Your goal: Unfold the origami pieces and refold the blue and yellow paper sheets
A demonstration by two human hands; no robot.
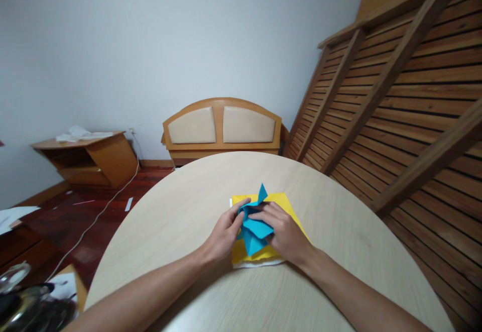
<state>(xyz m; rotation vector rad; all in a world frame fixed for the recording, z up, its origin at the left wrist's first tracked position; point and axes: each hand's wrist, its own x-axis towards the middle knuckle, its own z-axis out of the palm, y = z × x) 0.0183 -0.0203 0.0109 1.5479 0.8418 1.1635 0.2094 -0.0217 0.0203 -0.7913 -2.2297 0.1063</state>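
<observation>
Pinching a folded blue paper [256, 226] from both sides, my left hand [225, 234] and right hand [284, 231] close their fingertips on its creases. The paper sits on a yellow sheet stack [280, 202] near the middle of the round table [181, 206]. Both forearms stretch forward, converging, wrists low over the table.

Blue folded sheet [255, 229]: thin paper, matt, sharply creased. Yellow sheets [286, 206]: paper, matt, smooth, stacked over a white sheet. Bench [188, 206]: pale wood-grain laminate, smooth, faint sheen. Slatted frame [406, 101]: bare brown wood, dull finish. Headboard [222, 128]: varnished wood, padded beige panels. Floor [94, 211]: dark red boards, glossy.
</observation>
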